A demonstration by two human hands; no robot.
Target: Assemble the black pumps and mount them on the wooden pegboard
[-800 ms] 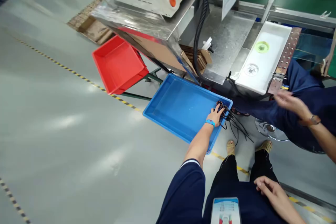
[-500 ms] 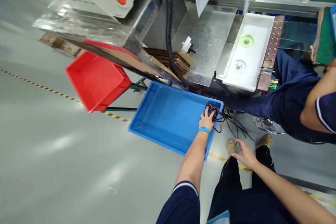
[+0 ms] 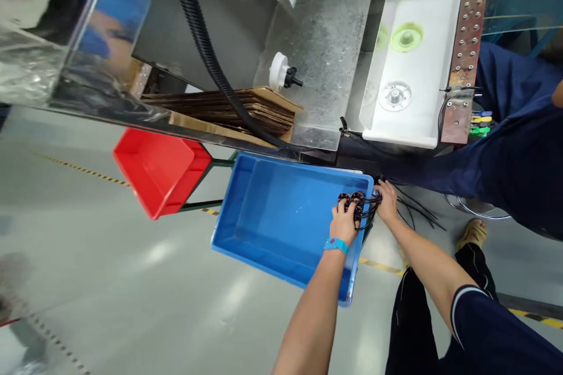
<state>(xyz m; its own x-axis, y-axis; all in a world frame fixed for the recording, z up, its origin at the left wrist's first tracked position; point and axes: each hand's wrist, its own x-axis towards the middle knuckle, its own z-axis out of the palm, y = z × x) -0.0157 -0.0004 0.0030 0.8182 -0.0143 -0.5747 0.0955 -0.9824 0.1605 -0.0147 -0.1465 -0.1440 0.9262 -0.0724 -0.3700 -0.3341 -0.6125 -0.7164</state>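
Observation:
Inside the right end of a blue plastic bin (image 3: 281, 276), my left hand (image 3: 344, 224), with a light-blue wristband, has its fingers curled over several motor stators (image 3: 357, 198). They are small, round, black and copper-coloured, and partly hidden by my fingers. Black cables (image 3: 373, 202) run from them across the bin's right rim. Just outside that rim, my right hand (image 3: 387, 202) is closed around the bundle of cables. The loose cable ends (image 3: 422, 209) hang out beyond it to the right.
A red bin (image 3: 160, 167) stands left of the blue one. Above are a metal bench (image 3: 321, 29) with stacked cardboard (image 3: 246, 108), a white-and-black fitting (image 3: 281, 72), a corrugated hose (image 3: 202, 35) and a white tray (image 3: 422, 123). A co-worker's leg (image 3: 440, 173) is close on the right.
My right hand has moved up from beside the bin onto the cables. My left hand stays on the stators. The view has shifted closer to the bench.

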